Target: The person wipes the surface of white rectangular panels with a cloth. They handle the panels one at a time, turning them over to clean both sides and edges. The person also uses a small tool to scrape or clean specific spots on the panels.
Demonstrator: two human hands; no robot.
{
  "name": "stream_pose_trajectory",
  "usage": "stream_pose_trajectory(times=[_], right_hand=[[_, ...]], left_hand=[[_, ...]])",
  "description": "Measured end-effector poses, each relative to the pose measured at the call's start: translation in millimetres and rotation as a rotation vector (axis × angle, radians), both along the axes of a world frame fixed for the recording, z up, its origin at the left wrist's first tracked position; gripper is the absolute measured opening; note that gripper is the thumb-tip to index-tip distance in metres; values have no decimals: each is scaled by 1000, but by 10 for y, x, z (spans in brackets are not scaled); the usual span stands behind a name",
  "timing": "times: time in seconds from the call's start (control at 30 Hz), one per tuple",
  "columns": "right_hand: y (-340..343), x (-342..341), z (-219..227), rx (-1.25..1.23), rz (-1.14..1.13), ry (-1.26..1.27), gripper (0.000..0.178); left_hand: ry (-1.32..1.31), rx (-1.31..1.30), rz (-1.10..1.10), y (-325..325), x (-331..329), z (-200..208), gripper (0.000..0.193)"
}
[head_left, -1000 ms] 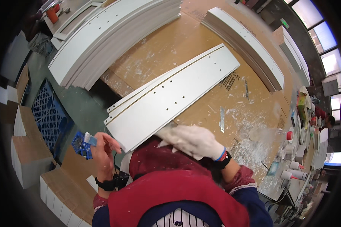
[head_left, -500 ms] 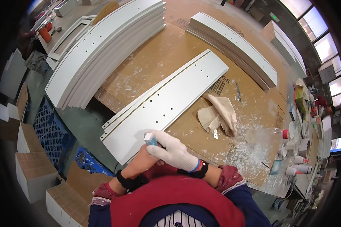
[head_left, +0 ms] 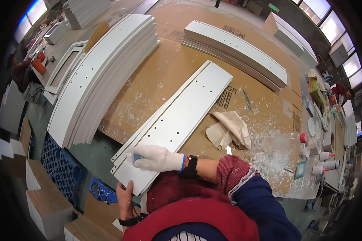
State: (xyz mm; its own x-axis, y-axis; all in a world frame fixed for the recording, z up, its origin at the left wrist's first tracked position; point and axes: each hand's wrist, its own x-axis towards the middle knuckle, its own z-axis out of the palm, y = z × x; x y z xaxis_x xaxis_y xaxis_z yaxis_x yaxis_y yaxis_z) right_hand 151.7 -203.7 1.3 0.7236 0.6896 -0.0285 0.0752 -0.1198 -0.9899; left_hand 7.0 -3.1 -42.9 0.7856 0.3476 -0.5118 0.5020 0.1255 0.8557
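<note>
Surface (head_left: 177, 68): broad, covered in flattened brown cardboard, matte, smeared and flecked with white dried filler; thick white crumbs gather toward its right side.

Stack of white panels (head_left: 104, 72), far left: long, gently curved, smooth painted faces, small drilled holes in rows; edges look layered. Its near end overhangs a blue plastic crate (head_left: 62, 166) with a lattice wall, partly hidden beneath.

Second stack of white panels (head_left: 237, 52), upper middle: shorter, also curved, thin edges showing. Further white boards at the top right, bent by the lens, too small to read clearly.

White panel (head_left: 181, 120): single long flat board lying diagonally across the cardboard, near end jutting past the surface edge toward the person. Smooth, satin white, two grooves along its left edge, scattered round holes.

Cloth (head_left: 229, 130): crumpled beige rag, soft folds, lying just right of the white panel, apart from it.

Right hand (head_left: 155, 157): in a white knit cotton glove with a blue cuff band, dark wrist strap behind it. Curled down on the panel's near end, fingers closed around a small blue object (head_left: 137, 158); only a sliver shows, so its kind cannot be told.

Left hand (head_left: 125, 197): bare, gripping the panel's near lower edge from below, thumb on top; fingers hidden under the board.

Small pots and bottles (head_left: 321, 156) at far right: white with red caps, blurred by the rim.
</note>
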Motion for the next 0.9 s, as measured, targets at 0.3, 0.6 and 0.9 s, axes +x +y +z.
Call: stream_pose_trajectory(times=[0.3, 0.6, 0.9], right_hand=[[-1442, 1079, -62, 348, -668, 275, 25], [-3148, 1656, -26, -242, -1256, -14, 21], [-2824, 1942, 266, -552, -853, -375, 29]], left_hand=[[-59, 105, -82, -21, 50, 52, 50], [-11, 55, -34, 150, -7, 150, 44], [-142, -204, 218, 149, 28, -51, 44]])
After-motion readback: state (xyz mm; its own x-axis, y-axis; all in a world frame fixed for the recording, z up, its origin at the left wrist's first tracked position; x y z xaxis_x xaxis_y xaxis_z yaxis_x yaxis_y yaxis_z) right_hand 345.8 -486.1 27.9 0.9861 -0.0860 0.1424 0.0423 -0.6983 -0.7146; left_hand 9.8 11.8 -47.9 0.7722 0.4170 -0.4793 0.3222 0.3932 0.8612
